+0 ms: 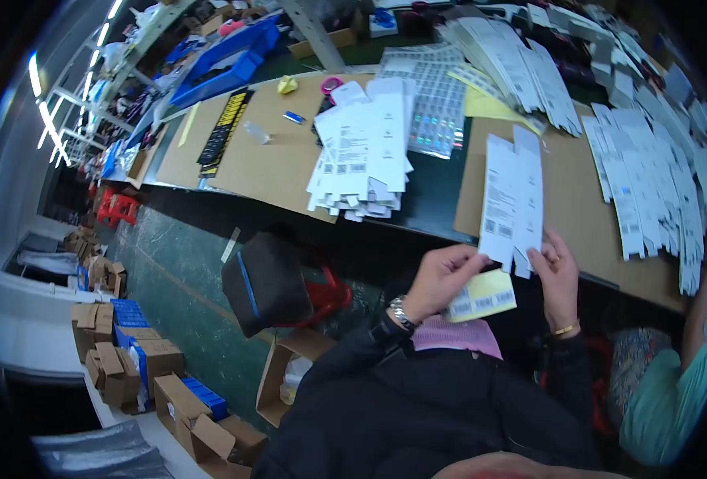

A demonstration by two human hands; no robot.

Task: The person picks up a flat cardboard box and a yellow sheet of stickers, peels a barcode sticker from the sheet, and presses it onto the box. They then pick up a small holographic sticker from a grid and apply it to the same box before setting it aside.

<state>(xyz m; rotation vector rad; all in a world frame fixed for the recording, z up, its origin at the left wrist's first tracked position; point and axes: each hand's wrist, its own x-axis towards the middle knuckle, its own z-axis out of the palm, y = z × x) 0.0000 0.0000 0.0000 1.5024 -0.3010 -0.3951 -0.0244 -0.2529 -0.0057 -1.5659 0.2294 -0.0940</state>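
A flattened white carton (500, 195) with printed text and square codes lies over the table's front edge, its lower end between my hands. My left hand (443, 281) is closed on a pale yellow sheet of barcode labels (485, 296), its thumb at the carton's lower left corner. At the carton's lower right edge, my right hand (557, 275) pinches with thumb and fingers. A pile of similar flattened cartons (361, 148) is on the table ahead, left of the one I handle. The undersides of my fingers are partly hidden.
More flattened cartons (641, 180) spread to the right, near a person in a green garment (673, 399). Silvery sticker sheets (425, 100) lie farther back. A dark-covered stool (264, 283) and an open cardboard box (278, 375) stand on the floor at left.
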